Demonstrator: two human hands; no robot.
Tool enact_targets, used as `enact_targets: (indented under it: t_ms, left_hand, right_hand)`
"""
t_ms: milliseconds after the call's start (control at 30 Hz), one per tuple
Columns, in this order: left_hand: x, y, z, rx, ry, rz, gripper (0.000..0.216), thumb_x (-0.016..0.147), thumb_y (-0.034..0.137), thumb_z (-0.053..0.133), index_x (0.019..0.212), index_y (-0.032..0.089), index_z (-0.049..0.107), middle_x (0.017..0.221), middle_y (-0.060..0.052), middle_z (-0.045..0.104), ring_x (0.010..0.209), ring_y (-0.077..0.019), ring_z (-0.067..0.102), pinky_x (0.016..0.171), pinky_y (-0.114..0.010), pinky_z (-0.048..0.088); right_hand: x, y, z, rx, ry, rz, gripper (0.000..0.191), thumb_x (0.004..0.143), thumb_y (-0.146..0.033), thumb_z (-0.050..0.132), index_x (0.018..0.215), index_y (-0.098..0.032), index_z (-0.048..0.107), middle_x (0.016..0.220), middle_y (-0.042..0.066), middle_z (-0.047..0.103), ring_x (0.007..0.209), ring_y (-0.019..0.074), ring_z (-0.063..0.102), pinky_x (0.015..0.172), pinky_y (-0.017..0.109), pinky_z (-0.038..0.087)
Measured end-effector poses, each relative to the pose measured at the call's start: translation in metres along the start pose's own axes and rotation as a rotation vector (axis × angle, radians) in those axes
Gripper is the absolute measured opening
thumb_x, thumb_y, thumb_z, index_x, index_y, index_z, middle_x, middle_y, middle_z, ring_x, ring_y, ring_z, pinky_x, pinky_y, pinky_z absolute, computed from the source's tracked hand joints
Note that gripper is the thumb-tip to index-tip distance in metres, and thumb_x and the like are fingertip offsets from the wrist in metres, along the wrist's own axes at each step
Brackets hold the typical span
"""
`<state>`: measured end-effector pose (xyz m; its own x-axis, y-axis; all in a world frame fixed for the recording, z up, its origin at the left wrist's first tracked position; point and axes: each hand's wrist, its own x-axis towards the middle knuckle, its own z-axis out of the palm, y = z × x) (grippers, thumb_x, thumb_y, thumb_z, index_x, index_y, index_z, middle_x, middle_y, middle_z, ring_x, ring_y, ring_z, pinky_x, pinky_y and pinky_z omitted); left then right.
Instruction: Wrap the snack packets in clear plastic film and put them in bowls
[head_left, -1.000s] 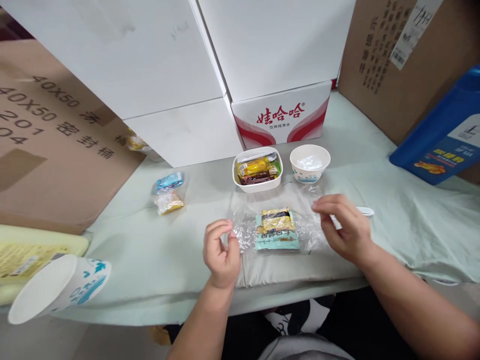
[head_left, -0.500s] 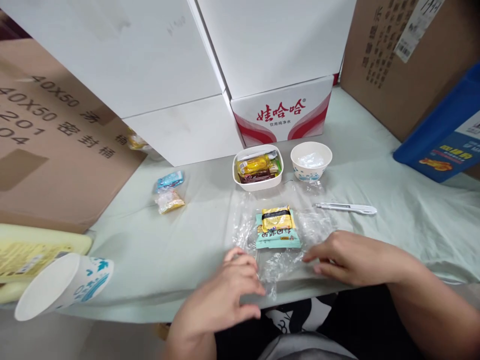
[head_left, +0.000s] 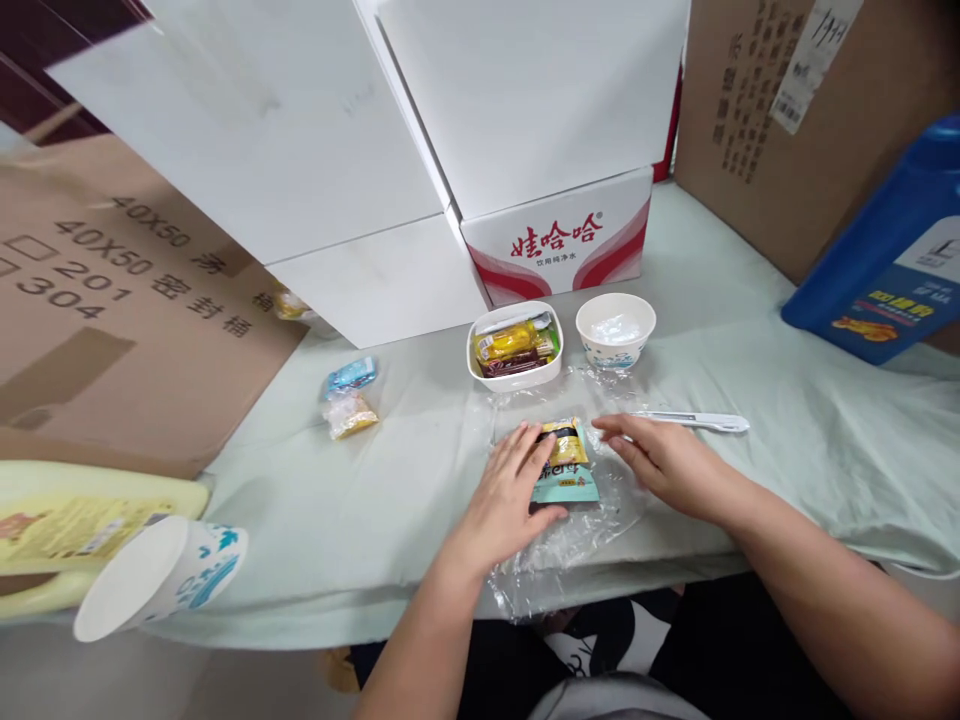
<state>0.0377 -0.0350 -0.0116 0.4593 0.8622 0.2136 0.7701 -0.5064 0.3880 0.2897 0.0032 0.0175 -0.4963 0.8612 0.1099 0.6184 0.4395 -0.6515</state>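
A teal and yellow snack packet (head_left: 567, 466) lies on a sheet of clear plastic wrap (head_left: 577, 540) near the table's front edge. My left hand (head_left: 510, 492) rests flat on the wrap, fingers stretched out and touching the packet's left side. My right hand (head_left: 660, 458) lies flat to the packet's right, fingers extended onto the wrap. Neither hand holds anything.
A white tray of snack packets (head_left: 514, 347) and a white bowl (head_left: 616, 328) stand behind the wrap. A white pen-like tool (head_left: 694, 421) lies at right. Small packets (head_left: 348, 395) lie at left. A paper cup (head_left: 161, 575) lies front left. Boxes (head_left: 555, 235) and a blue bottle (head_left: 885, 260) line the back.
Both hands moved forward from the wrap's near edge to either side of the packet. The wrap now hangs further over the table's front edge.
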Motion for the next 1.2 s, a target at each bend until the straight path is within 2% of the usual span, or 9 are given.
enact_targets:
  t_ms: [100, 200, 300, 400, 567, 700, 867, 1067, 1200]
  left_hand:
    - [0.001, -0.004, 0.005, -0.006, 0.003, -0.061, 0.07, 0.081, 0.013, 0.06, 0.146, 0.025, 0.039, 0.152, -0.01, 0.04, 0.141, -0.0291, 0.036, 0.115, -0.052, 0.033]
    - [-0.003, -0.009, 0.003, -0.158, 0.108, -0.118, 0.053, 0.085, 0.011, 0.049, 0.137, 0.024, 0.052, 0.141, -0.008, 0.054, 0.132, -0.0242, 0.048, 0.113, -0.045, 0.038]
    - [-0.007, -0.016, -0.002, -0.457, 0.266, -0.319, 0.033, 0.093, 0.032, 0.049, 0.118, 0.018, 0.064, 0.114, -0.01, 0.07, 0.104, -0.0236, 0.066, 0.093, -0.04, 0.055]
    - [-0.004, -0.028, -0.016, -0.792, 0.414, -0.535, 0.046, 0.087, 0.057, 0.054, 0.097, 0.013, 0.066, 0.086, -0.01, 0.073, 0.073, -0.0214, 0.07, 0.062, -0.033, 0.059]
    - [0.028, -0.051, -0.065, -0.753, 0.573, -0.498, 0.055, 0.074, 0.068, 0.063, 0.092, 0.016, 0.063, 0.083, -0.007, 0.071, 0.07, -0.0202, 0.067, 0.059, -0.032, 0.058]
    - [0.076, -0.065, -0.101, -0.484, 0.353, -0.324, 0.059, 0.077, 0.071, 0.055, 0.091, 0.014, 0.064, 0.079, -0.005, 0.069, 0.072, -0.0192, 0.065, 0.065, -0.031, 0.057]
    - [0.132, -0.082, -0.11, -0.164, 0.034, -0.234, 0.058, 0.085, 0.069, 0.04, 0.083, 0.016, 0.063, 0.075, -0.003, 0.064, 0.067, -0.0173, 0.06, 0.065, -0.03, 0.052]
    - [0.157, -0.091, -0.103, 0.034, -0.027, -0.209, 0.03, 0.08, 0.042, 0.058, 0.062, 0.018, 0.06, 0.076, -0.003, 0.056, 0.074, -0.0177, 0.056, 0.078, -0.032, 0.049]
    - [0.15, -0.084, -0.099, 0.114, 0.053, -0.212, 0.021, 0.08, 0.031, 0.058, 0.093, 0.017, 0.068, 0.094, -0.006, 0.056, 0.084, -0.0199, 0.057, 0.084, -0.035, 0.048]
  right_hand:
    - [-0.004, -0.005, -0.002, -0.151, -0.257, 0.106, 0.038, 0.097, -0.028, 0.04, 0.129, -0.021, 0.058, 0.09, 0.009, 0.074, 0.084, 0.0247, 0.07, 0.075, 0.035, 0.049]
    - [-0.005, -0.006, 0.002, -0.318, -0.354, 0.176, 0.048, 0.091, -0.028, 0.05, 0.138, -0.016, 0.05, 0.101, 0.015, 0.073, 0.096, 0.0307, 0.068, 0.078, 0.037, 0.047]
    - [-0.002, -0.005, 0.007, -0.322, -0.379, 0.198, 0.053, 0.09, -0.029, 0.053, 0.14, -0.014, 0.046, 0.104, 0.017, 0.072, 0.1, 0.0314, 0.067, 0.08, 0.036, 0.046]
    - [-0.001, -0.004, 0.007, -0.306, -0.373, 0.177, 0.051, 0.09, -0.028, 0.052, 0.139, -0.014, 0.047, 0.105, 0.017, 0.072, 0.1, 0.0324, 0.067, 0.078, 0.037, 0.045]
    - [-0.002, -0.004, 0.004, -0.285, -0.363, 0.148, 0.051, 0.089, -0.027, 0.051, 0.138, -0.013, 0.048, 0.104, 0.018, 0.071, 0.1, 0.033, 0.067, 0.077, 0.037, 0.044]
    - [-0.001, -0.004, 0.004, -0.284, -0.354, 0.138, 0.049, 0.089, -0.028, 0.051, 0.136, -0.014, 0.05, 0.103, 0.017, 0.072, 0.099, 0.0315, 0.067, 0.076, 0.036, 0.044]
    - [-0.001, -0.004, 0.002, -0.27, -0.347, 0.138, 0.05, 0.087, -0.027, 0.051, 0.136, -0.014, 0.05, 0.102, 0.016, 0.073, 0.098, 0.0314, 0.067, 0.076, 0.035, 0.043]
    - [0.0, -0.004, 0.0, -0.256, -0.351, 0.135, 0.051, 0.087, -0.027, 0.053, 0.136, -0.014, 0.051, 0.103, 0.016, 0.072, 0.099, 0.0321, 0.067, 0.076, 0.035, 0.043]
    - [0.0, -0.005, -0.001, -0.25, -0.36, 0.132, 0.051, 0.087, -0.027, 0.054, 0.136, -0.013, 0.051, 0.104, 0.016, 0.072, 0.1, 0.0323, 0.067, 0.076, 0.035, 0.043]
